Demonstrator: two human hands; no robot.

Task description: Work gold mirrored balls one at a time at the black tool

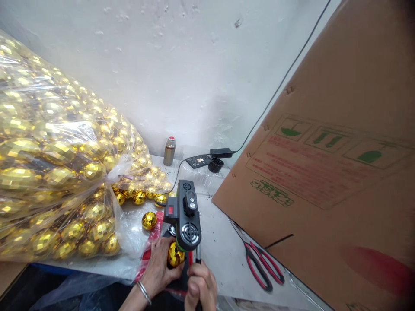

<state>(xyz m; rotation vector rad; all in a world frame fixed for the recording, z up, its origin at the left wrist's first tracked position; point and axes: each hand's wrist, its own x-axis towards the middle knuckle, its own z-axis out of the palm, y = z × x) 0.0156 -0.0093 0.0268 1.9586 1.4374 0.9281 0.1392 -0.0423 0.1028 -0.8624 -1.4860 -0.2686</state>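
My left hand [158, 264], with a silver bangle at the wrist, grips a gold faceted ball [176, 255]. The ball sits beneath the head of a small black bench drill press [187, 216]; any drill bit is hidden from above. Closed around the black-tipped metal lever [198, 252] at the machine's right side is my right hand [202, 286]. Another gold ball [149, 220] lies loose on the table, just left of the machine, partly over a strip of red plastic [157, 229].
A big clear plastic bag [65, 129] of gold balls fills the left, spilling toward the machine. Right stands a large cardboard box [324, 151], with red-handled scissors [264, 265] along its edge. Behind are a metal flask [169, 152], a black cup [215, 165] and a power adapter [221, 153].
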